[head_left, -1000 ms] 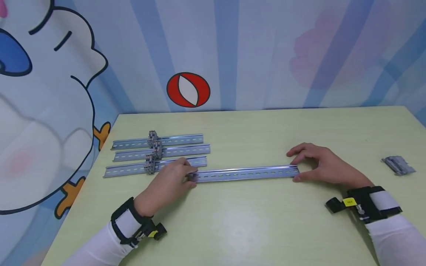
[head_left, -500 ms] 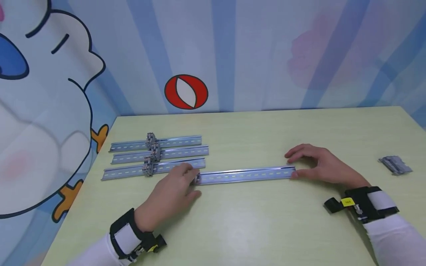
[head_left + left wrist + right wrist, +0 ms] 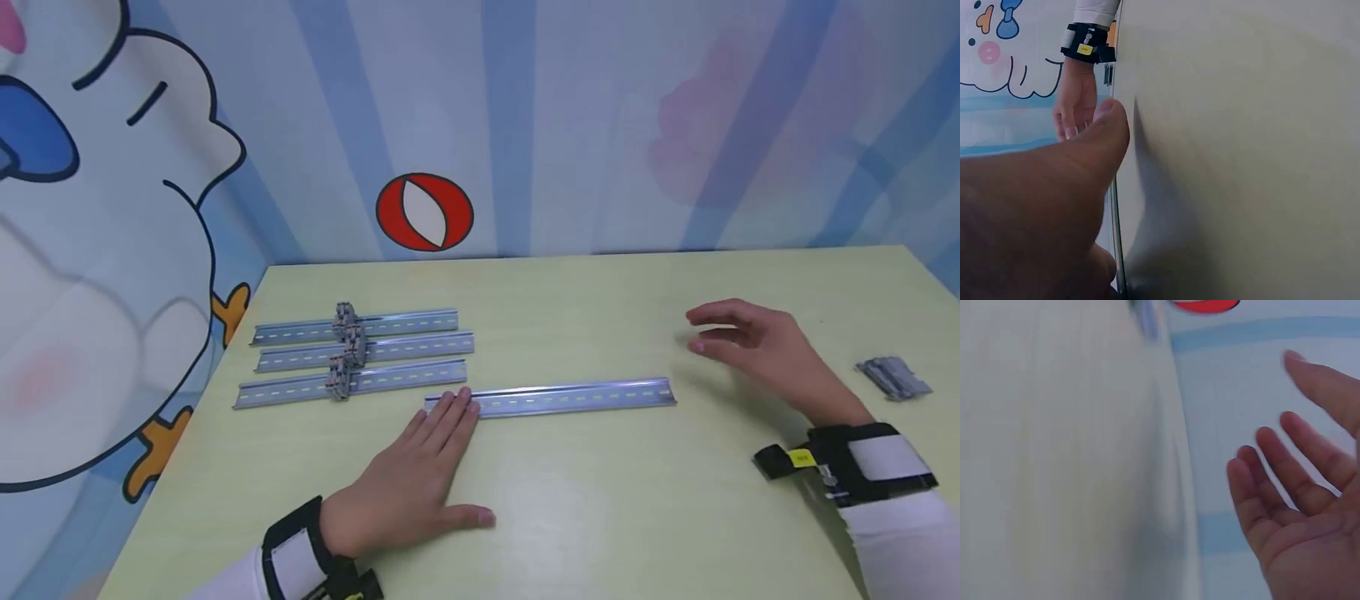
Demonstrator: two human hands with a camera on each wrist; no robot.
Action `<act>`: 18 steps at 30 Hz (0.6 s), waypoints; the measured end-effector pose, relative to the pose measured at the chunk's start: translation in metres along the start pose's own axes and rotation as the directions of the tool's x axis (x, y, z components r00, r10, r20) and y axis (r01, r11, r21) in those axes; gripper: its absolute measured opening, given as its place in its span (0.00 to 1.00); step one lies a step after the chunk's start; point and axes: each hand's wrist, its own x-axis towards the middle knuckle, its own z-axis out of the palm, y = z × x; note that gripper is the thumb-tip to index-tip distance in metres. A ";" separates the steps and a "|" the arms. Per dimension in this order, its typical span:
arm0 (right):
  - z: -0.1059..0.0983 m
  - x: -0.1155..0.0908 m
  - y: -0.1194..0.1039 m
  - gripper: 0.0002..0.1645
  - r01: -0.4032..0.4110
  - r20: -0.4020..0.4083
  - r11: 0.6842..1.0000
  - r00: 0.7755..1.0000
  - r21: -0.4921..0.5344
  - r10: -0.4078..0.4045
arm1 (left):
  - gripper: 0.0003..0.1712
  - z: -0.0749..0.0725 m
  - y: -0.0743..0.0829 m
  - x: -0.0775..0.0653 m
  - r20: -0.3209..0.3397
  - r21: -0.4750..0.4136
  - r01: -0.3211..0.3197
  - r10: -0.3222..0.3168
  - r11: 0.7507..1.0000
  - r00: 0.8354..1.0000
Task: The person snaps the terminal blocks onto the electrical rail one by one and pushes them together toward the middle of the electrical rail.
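A slotted metal DIN rail [image 3: 573, 399] lies lengthwise near the middle of the table. My left hand [image 3: 420, 479] rests its straight fingers on the rail's left end, the thumb spread away to the right. Beyond the rail's right end, my right hand [image 3: 757, 346] hovers over the table, its fingers loosely bent and nothing held. The right wrist view shows the palm and fingers of this right hand [image 3: 1304, 494] bare. In the left wrist view, the thumb of my left hand [image 3: 1041, 194] hides the fingertips.
Back left lie three more rails, a rear one [image 3: 408, 320], a middle one [image 3: 420, 342] and a front one [image 3: 412, 376], each carrying a small grey clip-on part. Small grey pieces [image 3: 894, 378] lie bunched at the table's [image 3: 600, 517] right. A patterned wall [image 3: 570, 125] stands behind.
My right hand has let go of the rail's right end and moved right and up. My left hand has gone from gripping the rail's left end to lying flat on it.
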 end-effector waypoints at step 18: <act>-0.149 -0.014 0.159 0.42 -0.378 -0.390 0.778 0.902 -0.502 0.186 | 0.67 0.000 0.000 -0.002 -0.023 0.003 0.001 -0.001 1.000 1.000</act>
